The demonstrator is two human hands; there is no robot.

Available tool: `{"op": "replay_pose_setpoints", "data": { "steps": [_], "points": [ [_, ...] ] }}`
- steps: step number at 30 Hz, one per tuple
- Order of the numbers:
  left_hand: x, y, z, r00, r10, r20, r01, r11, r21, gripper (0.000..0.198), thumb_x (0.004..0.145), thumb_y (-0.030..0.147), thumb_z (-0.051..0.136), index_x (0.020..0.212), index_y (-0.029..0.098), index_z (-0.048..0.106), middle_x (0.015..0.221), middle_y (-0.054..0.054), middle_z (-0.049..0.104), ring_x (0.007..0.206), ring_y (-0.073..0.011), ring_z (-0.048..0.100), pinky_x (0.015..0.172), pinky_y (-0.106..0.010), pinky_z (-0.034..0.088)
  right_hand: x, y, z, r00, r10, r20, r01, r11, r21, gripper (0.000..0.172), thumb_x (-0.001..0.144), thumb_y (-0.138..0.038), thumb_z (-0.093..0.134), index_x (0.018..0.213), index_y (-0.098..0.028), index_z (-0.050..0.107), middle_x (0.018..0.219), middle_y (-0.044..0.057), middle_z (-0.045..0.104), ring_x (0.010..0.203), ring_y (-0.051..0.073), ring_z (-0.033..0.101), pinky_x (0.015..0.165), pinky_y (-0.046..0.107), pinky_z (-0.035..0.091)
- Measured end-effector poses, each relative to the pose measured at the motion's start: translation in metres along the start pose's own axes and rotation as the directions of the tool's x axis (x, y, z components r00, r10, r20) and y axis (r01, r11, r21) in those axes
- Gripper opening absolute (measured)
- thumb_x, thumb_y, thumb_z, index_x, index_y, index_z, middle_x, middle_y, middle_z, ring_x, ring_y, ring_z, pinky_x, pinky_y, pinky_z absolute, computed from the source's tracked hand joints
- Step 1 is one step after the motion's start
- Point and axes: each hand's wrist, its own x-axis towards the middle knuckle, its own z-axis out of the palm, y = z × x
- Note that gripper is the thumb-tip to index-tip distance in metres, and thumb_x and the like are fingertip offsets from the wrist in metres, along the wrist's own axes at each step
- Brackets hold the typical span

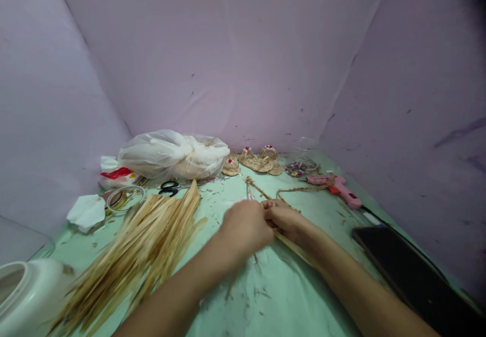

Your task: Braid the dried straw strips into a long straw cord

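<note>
My left hand (pixel 246 225) is closed in a fist, slightly blurred, over the middle of the table. Against it, my right hand (pixel 285 219) pinches with thumb and fingers. Both grip a thin cord (pixel 260 190) twisted or braided from dried plant fibre; the exact spot they hold is hidden by the fingers. Part of the cord runs beyond the hands, bends and lies off to the right. A loose flat strip (pixel 292 246) trails from below the right hand towards me. Left of the hands lies a spread bundle of dried, straw-coloured leaf strips (pixel 152 230).
Black-handled scissors (pixel 169 188) lie beyond the bundle, before a white plastic bag (pixel 174 156). Small woven slippers (pixel 255 161) with red beads stand at the back wall. Right are beads (pixel 295 168), a pink glue gun (pixel 343 190) and a dark phone-like slab (pixel 402 271). A white jar (pixel 45 289) is front left.
</note>
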Motion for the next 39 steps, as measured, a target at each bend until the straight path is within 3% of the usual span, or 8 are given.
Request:
{"op": "replay_pose_setpoints", "data": {
  "steps": [2,5,10,15,21,29,34,39],
  "points": [
    [0.013,-0.012,-0.015,0.986,-0.101,-0.131,0.085,0.989,-0.124,0.017,0.064,0.021,0.05,0.066,0.009,0.062,0.062,-0.011,0.061,0.056,-0.016,0.055,0.049,-0.022,0.035,0.001,0.0,-0.003,0.999,-0.023,0.035,0.022,1.0,0.013,0.005,0.055,-0.011,0.052,0.051,-0.014,0.052,0.038,-0.005,0.043,0.035,0.005,0.03,0.037,0.02,0.02],
    [0.029,-0.026,-0.018,0.969,-0.222,0.105,0.245,0.847,-0.471,0.018,0.066,0.017,0.046,0.072,0.01,0.061,0.047,-0.002,0.053,0.035,-0.0079,0.041,0.038,-0.019,0.028,0.0,-0.002,-0.005,0.997,-0.042,0.062,0.042,0.999,-0.001,0.005,0.057,-0.015,0.056,0.053,-0.013,0.053,0.038,-0.006,0.042,0.035,0.004,0.03,0.037,0.019,0.019],
    [0.035,-0.028,0.004,0.905,-0.114,0.409,0.373,0.672,-0.639,0.015,0.064,0.006,0.043,0.061,0.008,0.057,0.042,0.001,0.048,0.032,-0.0049,0.038,0.034,-0.017,0.026,-0.002,-0.005,-0.006,0.986,-0.045,0.161,0.039,0.999,0.038,0.009,0.056,-0.019,0.059,0.056,-0.013,0.053,0.047,-0.003,0.053,0.041,0.005,0.043,0.04,0.017,0.026],
    [0.036,-0.027,0.011,0.929,-0.159,0.334,0.327,0.774,-0.541,0.018,0.065,0.01,0.044,0.048,0.011,0.05,0.034,0.002,0.041,0.027,-0.0062,0.034,0.032,-0.019,0.027,0.003,-0.003,-0.01,0.991,-0.123,0.058,0.135,0.939,-0.316,0.006,0.057,-0.013,0.058,0.062,-0.014,0.056,0.053,-0.002,0.058,0.045,0.006,0.045,0.043,0.017,0.029],
    [0.039,-0.031,0.02,0.967,-0.128,0.219,0.219,0.856,-0.468,0.013,0.058,0.012,0.046,0.046,0.014,0.047,0.031,0.003,0.037,0.026,-0.0077,0.032,0.032,-0.021,0.022,-0.003,-0.009,-0.009,0.945,-0.327,0.032,0.218,0.553,-0.804,0.01,0.06,-0.015,0.055,0.067,-0.015,0.063,0.062,0.002,0.064,0.058,0.011,0.053,0.051,0.019,0.033],
    [0.044,-0.037,0.03,0.987,-0.091,0.135,0.144,0.879,-0.455,0.013,0.054,0.01,0.046,0.042,0.015,0.043,0.031,0.004,0.031,0.03,-0.0062,0.028,0.034,-0.021,0.017,-0.037,-0.031,0.017,0.928,-0.349,-0.128,-0.059,0.202,-0.978,0.017,0.059,-0.018,0.052,0.066,-0.017,0.067,0.068,0.011,0.066,0.066,0.021,0.059,0.049,0.025,0.03],
    [0.033,-0.025,0.015,0.955,-0.171,0.242,0.277,0.806,-0.523,0.021,0.059,0.01,0.038,0.039,0.017,0.037,0.028,0.003,0.03,0.027,-0.0065,0.026,0.033,-0.021,0.017,-0.046,-0.028,0.035,0.931,-0.361,-0.045,0.015,0.161,-0.987,0.019,0.059,-0.015,0.053,0.071,-0.016,0.069,0.069,0.013,0.066,0.064,0.022,0.06,0.052,0.026,0.032],
    [0.036,-0.036,0.009,0.947,-0.032,0.32,0.226,0.775,-0.591,0.017,0.053,0.007,0.041,0.038,0.015,0.038,0.028,0.005,0.031,0.026,-0.004,0.023,0.033,-0.019,0.013,-0.045,-0.025,0.035,0.942,-0.333,0.043,0.122,0.221,-0.968,0.013,0.057,-0.013,0.059,0.064,-0.016,0.069,0.063,0.012,0.064,0.059,0.019,0.056,0.052,0.026,0.03]
  ]
}}
